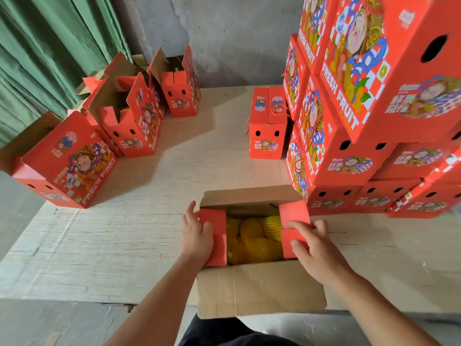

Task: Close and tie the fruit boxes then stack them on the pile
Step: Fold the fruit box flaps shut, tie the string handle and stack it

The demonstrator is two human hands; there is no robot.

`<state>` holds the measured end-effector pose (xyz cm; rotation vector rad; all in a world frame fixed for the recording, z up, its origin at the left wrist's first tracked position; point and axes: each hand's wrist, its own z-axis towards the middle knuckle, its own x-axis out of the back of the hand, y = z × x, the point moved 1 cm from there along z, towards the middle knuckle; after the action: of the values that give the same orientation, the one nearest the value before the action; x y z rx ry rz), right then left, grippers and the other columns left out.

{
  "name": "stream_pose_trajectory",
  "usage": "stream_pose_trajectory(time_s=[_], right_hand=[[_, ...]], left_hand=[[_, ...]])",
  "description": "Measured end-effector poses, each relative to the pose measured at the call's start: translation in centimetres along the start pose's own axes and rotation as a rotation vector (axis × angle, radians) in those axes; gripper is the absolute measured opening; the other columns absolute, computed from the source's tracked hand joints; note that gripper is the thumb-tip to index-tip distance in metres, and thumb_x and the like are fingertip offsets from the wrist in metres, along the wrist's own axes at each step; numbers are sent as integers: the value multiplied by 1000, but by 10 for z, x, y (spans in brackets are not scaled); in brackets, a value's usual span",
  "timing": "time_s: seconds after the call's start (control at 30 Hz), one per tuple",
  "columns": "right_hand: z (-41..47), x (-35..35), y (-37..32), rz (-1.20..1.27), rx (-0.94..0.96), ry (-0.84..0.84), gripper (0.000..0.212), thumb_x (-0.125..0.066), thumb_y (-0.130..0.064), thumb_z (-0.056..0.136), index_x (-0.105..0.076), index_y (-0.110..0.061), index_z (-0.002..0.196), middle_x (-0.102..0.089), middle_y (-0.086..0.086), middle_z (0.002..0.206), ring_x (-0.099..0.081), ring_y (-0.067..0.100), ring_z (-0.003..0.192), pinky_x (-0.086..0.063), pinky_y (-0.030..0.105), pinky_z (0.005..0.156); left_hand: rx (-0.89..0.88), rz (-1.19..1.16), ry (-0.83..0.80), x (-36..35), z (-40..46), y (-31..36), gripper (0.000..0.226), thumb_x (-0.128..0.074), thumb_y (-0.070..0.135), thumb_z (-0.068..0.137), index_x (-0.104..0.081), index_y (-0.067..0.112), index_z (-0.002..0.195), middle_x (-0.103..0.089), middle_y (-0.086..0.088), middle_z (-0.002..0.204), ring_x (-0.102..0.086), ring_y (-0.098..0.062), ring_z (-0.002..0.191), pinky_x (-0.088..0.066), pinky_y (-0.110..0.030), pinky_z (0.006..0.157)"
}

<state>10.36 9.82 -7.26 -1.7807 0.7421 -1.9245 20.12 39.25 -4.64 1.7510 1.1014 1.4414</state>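
Your pile of boxes (374, 108) runs off the top and right edges. The side flaps (214, 236) hide part of the fruit (254, 238).

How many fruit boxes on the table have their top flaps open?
5: one under the hands, one at the left edge, three along the back left. More may be hidden behind.
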Motion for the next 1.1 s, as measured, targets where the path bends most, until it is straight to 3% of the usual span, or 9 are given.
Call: stream_pose_trajectory(time_s=[0.07,0.17,0.33,0.53,0.6,0.7,0.8,0.9,1.1], right_hand=[[1,8,2,-26,-87,31,20,-51,-45,100,-56,-46,120,-32,-11,109,-57,6,71,-50,34,59],[21,13,-2,-22,-195,55,11,-53,-35,103,-61,-27,104,-47,2,110,-60,27,86,-50,43,76],[59,8,-15,264,-404,93,74,-65,-30,98,-23,-20,158,-39,10,156,-44,35,136,-41,49,110],[55,-1,0,350,-385,126,65,-62,-26,100,-34,-30,158,-45,2,158,-45,24,141,-39,31,103],[52,1,0,459,-302,178,54,-60,-18,100,-47,-32,150,-52,0,150,-50,22,136,-42,33,105],[46,7,-6,697,-228,257,38,-50,-22,87,-65,-38,118,-66,-8,120,-60,13,111,-47,28,85],[42,10,-7,814,-182,305,42,-41,-31,86,-71,-22,114,-65,-7,130,-53,6,128,-41,18,96],[40,10,-8,745,-212,276,57,-44,-63,87,-71,-23,119,-62,-22,132,-51,0,131,-37,16,101],[43,8,-6,231,-24,251,74,-74,-74,67,-59,-21,116,-54,-6,125,-52,15,117,-49,37,93]], left_hand=[[54,83,-40,-10,-1,-1,79,-30,42,85,-18,31,162,-32,3,136,-44,-25,126,-40,-54,112],[123,164,6,-21,10,2,54,-33,46,99,-44,21,145,-37,-5,124,-50,-32,114,-45,-55,106],[39,236,77,-22,16,-5,52,-40,53,105,-47,20,145,-54,-4,132,-49,-31,124,-45,-53,105],[-22,-140,86,-18,6,-3,36,-53,22,104,-51,46,130,-62,17,116,-62,-15,115,-54,-28,80],[-42,-204,102,-17,4,-2,39,-52,17,100,-51,51,119,-62,11,123,-58,-21,120,-58,-46,89],[-69,-277,64,-14,2,-3,31,-59,40,87,-58,47,117,-66,2,126,-54,-40,125,-48,-67,101],[-108,-353,56,-13,0,-5,36,-60,56,82,-64,42,115,-66,6,126,-50,-43,130,-42,-69,107],[-185,-192,135,-13,-6,0,37,-58,70,81,-67,46,108,-57,41,118,-39,-18,136,-37,-51,115],[-434,320,26,-4,0,8,56,-72,67,78,-74,30,120,-59,14,143,-34,-14,150,-17,-37,128]])
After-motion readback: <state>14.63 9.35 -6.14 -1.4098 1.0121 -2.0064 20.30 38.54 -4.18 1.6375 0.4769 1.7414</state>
